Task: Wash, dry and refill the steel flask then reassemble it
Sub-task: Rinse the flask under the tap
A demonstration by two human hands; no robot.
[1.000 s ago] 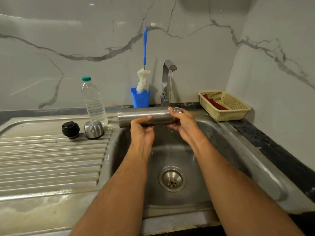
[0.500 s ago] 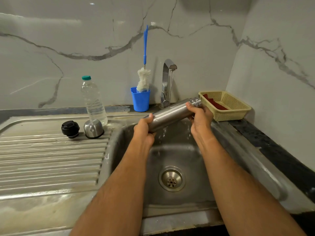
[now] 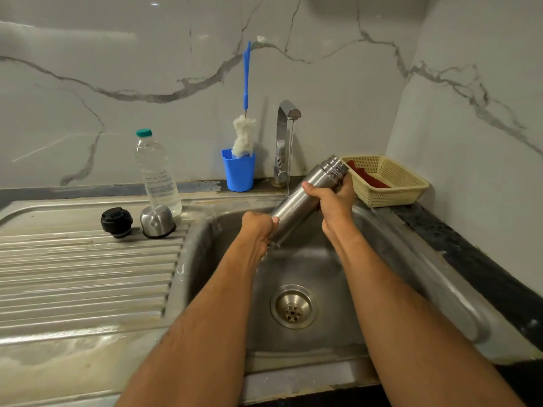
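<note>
Both hands (image 3: 296, 214) are gripping the tilted steel flask (image 3: 305, 198) under the tap (image 3: 286, 142) — better turning it slowly, rinsing every side.

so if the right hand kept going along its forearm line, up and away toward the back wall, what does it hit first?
Likely the yellow basket: the right hand, gripping the steel flask near its neck, already sits just in front of the basket's near-left corner. Depth is unclear; it might pass just left and reach the wall.

Home kitchen — steel sink (image 3: 458, 292), tap (image 3: 286, 142), marble-look wall (image 3: 117, 69), bottle brush (image 3: 244, 124).
</note>
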